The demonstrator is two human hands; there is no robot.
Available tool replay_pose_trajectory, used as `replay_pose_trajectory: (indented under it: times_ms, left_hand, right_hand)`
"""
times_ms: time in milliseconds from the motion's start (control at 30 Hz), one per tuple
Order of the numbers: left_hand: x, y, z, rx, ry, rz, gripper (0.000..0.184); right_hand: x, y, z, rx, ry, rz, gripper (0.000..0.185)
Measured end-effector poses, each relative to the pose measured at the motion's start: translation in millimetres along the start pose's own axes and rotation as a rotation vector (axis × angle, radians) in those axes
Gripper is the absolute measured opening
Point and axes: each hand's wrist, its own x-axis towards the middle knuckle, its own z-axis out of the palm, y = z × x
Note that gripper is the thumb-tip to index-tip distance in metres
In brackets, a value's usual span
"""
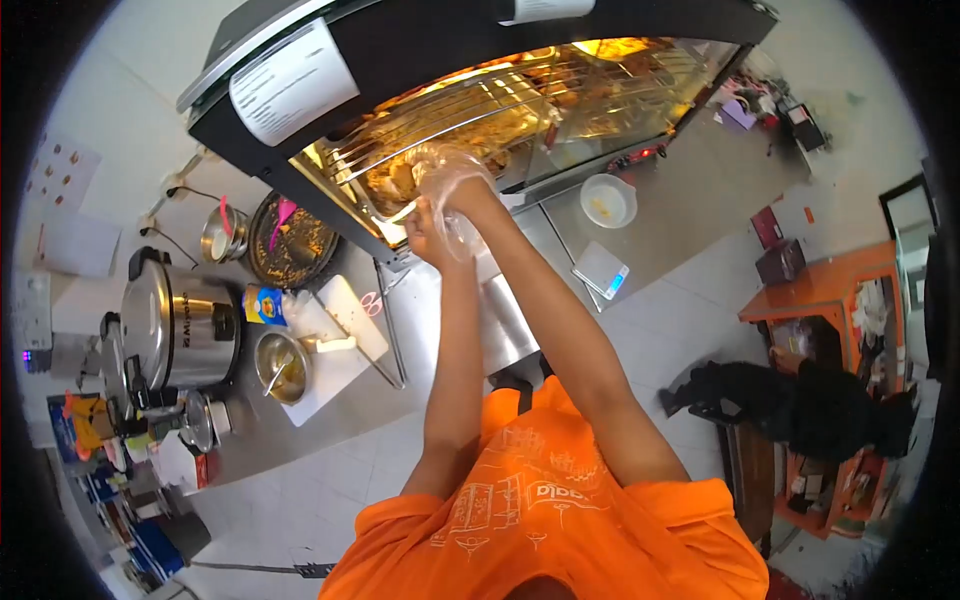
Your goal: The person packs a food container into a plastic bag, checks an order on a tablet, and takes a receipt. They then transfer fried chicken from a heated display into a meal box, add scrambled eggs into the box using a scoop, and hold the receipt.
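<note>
My right hand wears a clear plastic glove and reaches into the lit food warmer, over the browned food by the wire rack. Its fingertips blend into the glove and food, so their grip is unclear. Just below, at the warmer's front opening, my left hand is closed with the thumb up, close to the loose glove plastic and a bright tray edge. What its fingers hold is hidden.
Left on the counter are a large steel cooker, a dark round pan, a metal bowl and a cutting board. A white bowl and a scale lie right. A person in dark clothes is by the orange shelf.
</note>
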Motion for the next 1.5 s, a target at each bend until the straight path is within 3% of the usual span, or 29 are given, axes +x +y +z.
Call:
replay_pose_trajectory:
  times_ms: [33, 67, 100, 133, 200, 233, 267, 367, 467, 500, 533, 600, 667, 700, 733, 800, 833, 933, 967, 1000, 1067, 1100, 1133, 1200, 1267, 1333, 1500]
  left_hand:
    - [8.1, 3.1, 10.2, -0.002, -0.001, -0.013, 0.016]
    - [14.8, 9.0, 27.2, 0.102, 0.142, 0.010, 0.018]
    - [22.8, 12.2, 36.7, 0.210, 0.288, 0.034, 0.020]
    - [33.5, 12.7, 34.2, 0.208, 0.257, 0.052, 0.022]
    - [48.7, 17.8, 23.8, 0.180, 0.189, 0.003, 0.022]
    - [43.8, 28.2, 20.7, 0.198, 0.162, -0.021, 0.023]
    - [40.8, 36.5, 21.7, 0.210, 0.127, -0.045, 0.024]
    - [-8.9, 68.4, -0.3, 0.428, 0.011, -0.085, 0.024]
    - [-78.3, 78.0, -80.2, 0.710, -0.010, -0.164, 0.019]
    - [-107.1, 81.7, -91.8, 0.794, 0.085, -0.236, 0.016]
    - [-127.6, 80.4, -144.8, 0.917, 0.048, -0.271, 0.016]
    - [-184.9, 76.9, -175.1, 0.994, 0.257, -0.378, 0.017]
    - [-232.8, 72.8, -183.0, 1.065, 0.433, -0.488, 0.015]
    - [-248.1, 66.4, -179.9, 1.086, 0.508, -0.549, 0.014]
    - [-255.4, 56.1, -176.6, 1.087, 0.519, -0.544, 0.014]
    - [-278.0, 36.0, -171.1, 1.053, 0.532, -0.545, 0.015]
    - [-282.4, 24.2, -169.9, 1.051, 0.552, -0.533, 0.013]
    - [-293.8, -3.5, -146.1, 1.032, 0.493, -0.393, 0.013]
    - [-297.9, -11.9, -138.4, 1.029, 0.527, -0.391, 0.013]
    - [-301.8, -18.2, -131.0, 1.049, 0.526, -0.385, 0.013]
    - [-308.8, -27.5, -119.6, 1.082, 0.548, -0.388, 0.015]
    - [-314.6, -34.1, -114.8, 1.076, 0.534, -0.386, 0.015]
    - [-322.2, -37.9, -110.5, 1.072, 0.516, -0.388, 0.016]
    - [-330.1, -44.0, -110.5, 1.086, 0.480, -0.392, 0.016]
    - [-333.8, -50.0, -105.7, 1.087, 0.443, -0.388, 0.016]
    - [-337.0, -54.7, -92.0, 1.090, 0.523, -0.399, 0.016]
    - [-325.2, -79.5, -77.5, 1.046, 0.421, -0.463, 0.014]
  right_hand:
    - [-7.8, 6.8, -3.7, 0.030, 0.005, 0.009, 0.026]
    - [-16.6, 19.7, -2.4, 0.026, -0.001, 0.018, 0.026]
    - [-32.4, 42.3, -0.3, 0.449, 0.024, 0.112, 0.026]
    - [-49.7, 65.3, -1.9, 0.874, 0.045, 0.208, 0.027]
    - [-81.9, 119.6, -25.3, 1.305, 0.002, 0.430, 0.031]
    - [-93.7, 138.6, -40.2, 0.988, 0.088, 0.513, 0.035]
    - [-99.9, 171.4, -51.5, 1.033, 0.075, 0.656, 0.035]
    - [-127.7, 278.1, -72.5, 0.971, 0.273, 0.787, 0.029]
    - [-121.8, 352.2, -88.7, 0.970, 0.358, 0.782, 0.027]
    - [-114.2, 369.3, -100.5, 0.944, 0.426, 0.784, 0.027]
    - [-107.0, 389.6, -117.8, 0.911, 0.501, 0.786, 0.028]
    - [-89.4, 427.7, -132.3, 0.870, 0.546, 0.774, 0.034]
    - [-67.7, 456.5, -135.9, 0.978, 0.788, 0.679, 0.034]
    - [-59.8, 495.3, -127.0, 0.705, 0.754, 0.573, 0.037]
    - [-53.0, 505.3, -129.4, 0.712, 0.745, 0.572, 0.037]
    - [-39.6, 517.2, -124.3, 0.742, 0.734, 0.560, 0.040]
    - [-31.2, 518.3, -112.7, 0.772, 0.786, 0.346, 0.040]
    - [-19.8, 510.6, -102.6, 0.606, 0.810, 0.156, 0.036]
    - [-18.0, 494.1, -102.9, 0.711, 0.860, 0.250, 0.033]
    - [-22.3, 463.6, -112.1, 0.723, 0.830, 0.254, 0.033]
    - [-35.6, 402.2, -131.3, 0.456, 0.501, 0.284, 0.029]
    - [-32.3, 399.9, -122.7, 0.260, 0.519, 0.213, 0.030]
    - [-33.3, 407.3, -114.2, 0.264, 0.493, 0.225, 0.030]
    - [-24.5, 425.6, -102.1, 0.133, 0.843, 0.210, 0.028]
    - [-12.2, 487.2, -93.1, 0.186, 0.951, 0.086, 0.036]
    - [-2.4, 539.7, -75.4, 0.573, 0.919, 0.196, 0.045]
    - [-19.7, 502.3, -96.3, 0.551, 0.773, 0.163, 0.052]
